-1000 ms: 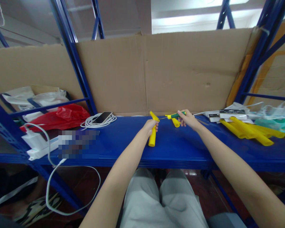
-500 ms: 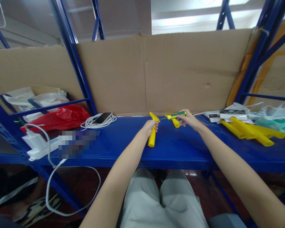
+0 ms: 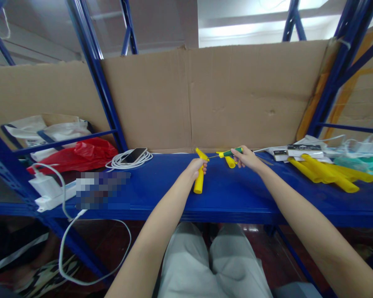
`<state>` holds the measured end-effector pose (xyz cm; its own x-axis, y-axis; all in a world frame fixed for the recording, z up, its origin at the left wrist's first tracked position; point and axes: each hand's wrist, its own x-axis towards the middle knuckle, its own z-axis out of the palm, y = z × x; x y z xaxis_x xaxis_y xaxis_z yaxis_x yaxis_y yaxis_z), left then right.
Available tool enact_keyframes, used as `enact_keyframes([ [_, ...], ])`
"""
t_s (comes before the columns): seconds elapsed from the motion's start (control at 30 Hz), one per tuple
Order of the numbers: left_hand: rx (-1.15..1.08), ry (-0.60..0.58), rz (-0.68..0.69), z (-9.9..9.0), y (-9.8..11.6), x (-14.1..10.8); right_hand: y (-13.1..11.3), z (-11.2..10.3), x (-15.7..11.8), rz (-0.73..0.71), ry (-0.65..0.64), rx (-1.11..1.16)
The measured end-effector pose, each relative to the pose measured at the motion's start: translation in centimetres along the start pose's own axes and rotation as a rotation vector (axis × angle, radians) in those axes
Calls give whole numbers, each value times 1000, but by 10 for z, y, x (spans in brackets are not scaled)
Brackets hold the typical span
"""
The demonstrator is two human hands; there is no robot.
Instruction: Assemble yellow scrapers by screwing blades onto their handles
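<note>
The yellow plastic branched tube piece (image 3: 199,182) is above the middle of the blue metal shelf (image 3: 161,194), between its front and back edges, its round open end toward the front edge. The left hand (image 3: 196,167) is closed round it just below the fork; the right hand (image 3: 244,157) grips the green-and-yellow handle of a thin-shafted screwdriver (image 3: 234,152), whose tip points at the fork, though whether it sits in a screw is too small to tell. Over the last half second the handle shows less yellow and more green and the right fingers shift a little, while the yellow piece hardly moves, which suggests the screwdriver is being turned at one spot. Beneath the screwdriver, near the back edge, lies a second yellow plastic piece (image 3: 230,162). Toward the shelf's right end is a pile of yellow plastic tubes (image 3: 326,171), beside a small white box with a black panel (image 3: 304,148); any lettering there is too small to read. Near the back left corner, a dark-screened phone (image 3: 135,155) rests on a coiled white cable (image 3: 115,161). No brand is legible anywhere.
</note>
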<state>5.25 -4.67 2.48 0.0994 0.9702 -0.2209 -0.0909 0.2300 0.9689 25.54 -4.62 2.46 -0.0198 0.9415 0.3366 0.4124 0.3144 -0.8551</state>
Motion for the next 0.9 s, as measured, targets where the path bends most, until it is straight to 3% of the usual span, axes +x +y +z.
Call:
enact_keyframes([
  [0.07,8,-4,5,0,0,-1,-1,0,-1,21,-2,-34],
  [0.23,9,-10,-1,1,0,-1,-9,2,-6,78,40,150],
  [0.4,0,-25,17,0,-2,0,-7,1,-5,48,7,-14],
  [0.63,-9,-31,6,-1,-3,1,-10,1,-5,61,-13,99],
  [0.8,-3,-45,9,-1,-2,-1,-13,1,-7,80,52,-97],
  [0.9,-8,-44,10,0,-1,-1,-15,1,-9,115,63,-34],
])
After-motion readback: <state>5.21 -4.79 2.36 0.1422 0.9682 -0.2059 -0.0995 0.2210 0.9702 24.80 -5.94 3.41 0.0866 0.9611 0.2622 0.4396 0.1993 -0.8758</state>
